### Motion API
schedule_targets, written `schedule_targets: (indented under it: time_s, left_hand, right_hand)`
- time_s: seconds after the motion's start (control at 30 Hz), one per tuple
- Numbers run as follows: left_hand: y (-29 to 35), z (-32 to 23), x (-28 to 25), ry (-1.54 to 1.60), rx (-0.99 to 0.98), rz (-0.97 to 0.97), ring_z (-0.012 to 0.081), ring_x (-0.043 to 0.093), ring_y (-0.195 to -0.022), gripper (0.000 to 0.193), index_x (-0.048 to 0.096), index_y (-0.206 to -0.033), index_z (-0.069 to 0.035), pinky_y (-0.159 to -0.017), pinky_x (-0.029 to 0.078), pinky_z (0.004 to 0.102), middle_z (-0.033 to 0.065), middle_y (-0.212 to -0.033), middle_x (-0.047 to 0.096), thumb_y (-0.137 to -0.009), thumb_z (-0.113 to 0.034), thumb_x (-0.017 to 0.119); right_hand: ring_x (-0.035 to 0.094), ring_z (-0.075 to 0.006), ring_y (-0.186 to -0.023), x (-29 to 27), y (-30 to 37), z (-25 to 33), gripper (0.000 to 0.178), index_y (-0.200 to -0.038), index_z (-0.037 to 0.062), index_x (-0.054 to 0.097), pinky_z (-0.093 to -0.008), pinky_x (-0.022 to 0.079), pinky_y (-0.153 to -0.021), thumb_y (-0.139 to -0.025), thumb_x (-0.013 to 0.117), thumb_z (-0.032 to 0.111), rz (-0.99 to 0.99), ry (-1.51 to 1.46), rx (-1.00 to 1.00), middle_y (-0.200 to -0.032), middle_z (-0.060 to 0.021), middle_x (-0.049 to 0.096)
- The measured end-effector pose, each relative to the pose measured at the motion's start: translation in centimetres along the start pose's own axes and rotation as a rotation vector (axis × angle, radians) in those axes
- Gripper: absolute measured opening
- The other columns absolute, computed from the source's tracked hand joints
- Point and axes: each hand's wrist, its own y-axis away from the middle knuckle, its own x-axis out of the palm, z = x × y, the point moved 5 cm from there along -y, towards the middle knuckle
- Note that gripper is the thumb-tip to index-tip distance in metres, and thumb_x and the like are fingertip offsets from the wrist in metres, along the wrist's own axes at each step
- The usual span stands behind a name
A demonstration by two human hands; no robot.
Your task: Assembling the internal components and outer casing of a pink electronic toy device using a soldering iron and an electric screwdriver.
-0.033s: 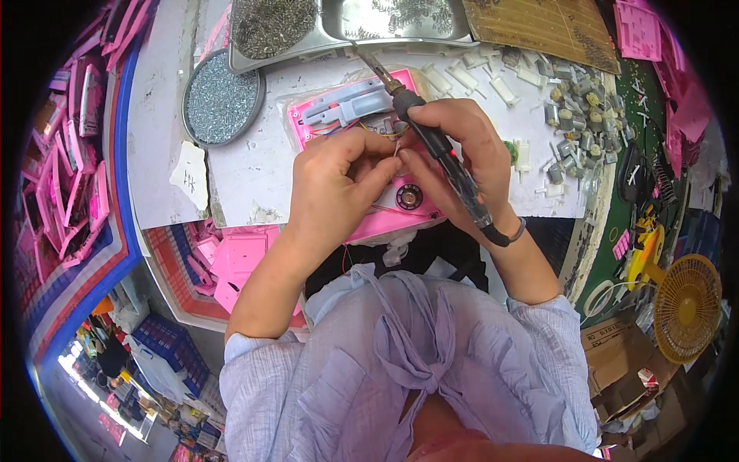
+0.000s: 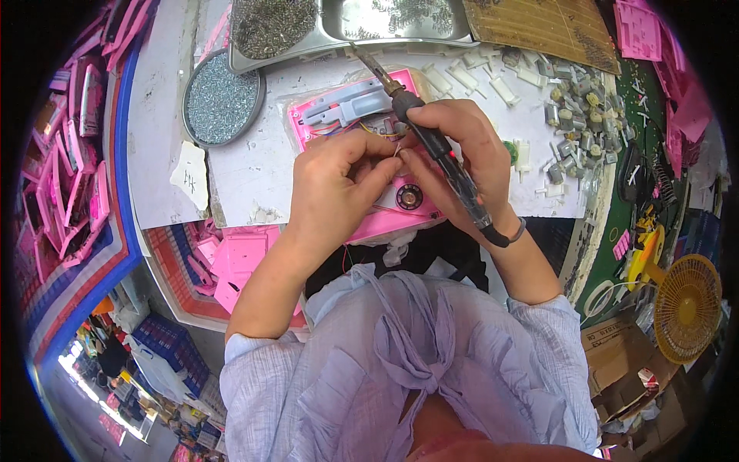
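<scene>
Below the middle of the bench lies a pink plastic housing (image 2: 389, 223), partly covered by my hands. It holds a grey-blue plastic part (image 2: 358, 106), thin coloured wires (image 2: 339, 129) and a small round speaker (image 2: 409, 198). My left hand (image 2: 331, 177) is closed, thumb and forefinger pinching a thin wire (image 2: 398, 148) above the housing. In my right hand (image 2: 481, 154) rests a black soldering iron (image 2: 431, 138), its metal tip pointing up and away to the left. The right fingertips meet the left ones at the wire; the wire's ends are hidden.
A round dish of small screws (image 2: 223, 100) stands left, a metal tray of springs (image 2: 331, 42) at the back. Small motors (image 2: 573, 127) and white plastic parts (image 2: 504, 85) lie right. Pink housings fill a basket (image 2: 123, 231) at far left. A yellow fan (image 2: 687, 308) stands right.
</scene>
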Motion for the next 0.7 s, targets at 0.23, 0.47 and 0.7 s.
schedule_targets:
  time_s: [0.23, 0.47, 0.7]
  left_hand:
    - [-0.2, -0.3, 0.1, 0.022, 0.037, -0.007, 0.0159, 0.065, -0.058, 0.010, 0.074, -0.088, -0.002, -0.057, 0.051, 0.0288, 0.0101, -0.075, 0.072, -0.080, -0.004, 0.080]
    - [0.3, 1.3, 0.3, 0.270, -0.198, -0.003, 0.0060, 0.063, -0.062, 0.007, 0.074, -0.093, 0.001, -0.056, 0.049, 0.0227, 0.0044, -0.074, 0.071, -0.087, -0.002, 0.076]
    - [0.1, 0.7, 0.5, 0.262, -0.175, 0.008, 0.0093, 0.065, -0.066, 0.007, 0.072, -0.095, 0.001, -0.061, 0.050, 0.0260, 0.0053, -0.077, 0.070, -0.089, -0.002, 0.073]
  right_hand:
    - [0.066, -0.0291, -0.089, 0.0, -0.1, 0.2, 0.048, -0.120, 0.0063, 0.066, -0.0335, 0.055, -0.076, -0.075, 0.076, -0.007, -0.008, -0.019, 0.006, -0.104, -0.0145, 0.066]
    - [0.066, -0.0299, -0.091, -0.2, 0.3, 0.4, 0.054, -0.125, 0.0065, 0.063, -0.0340, 0.055, -0.075, -0.073, 0.076, -0.007, -0.013, 0.068, -0.065, -0.106, -0.0153, 0.065]
    - [0.067, -0.0294, -0.089, -0.3, 1.1, 0.5, 0.055, -0.124, 0.0064, 0.064, -0.0342, 0.055, -0.074, -0.072, 0.078, -0.005, 0.001, 0.084, -0.025, -0.107, -0.0154, 0.065]
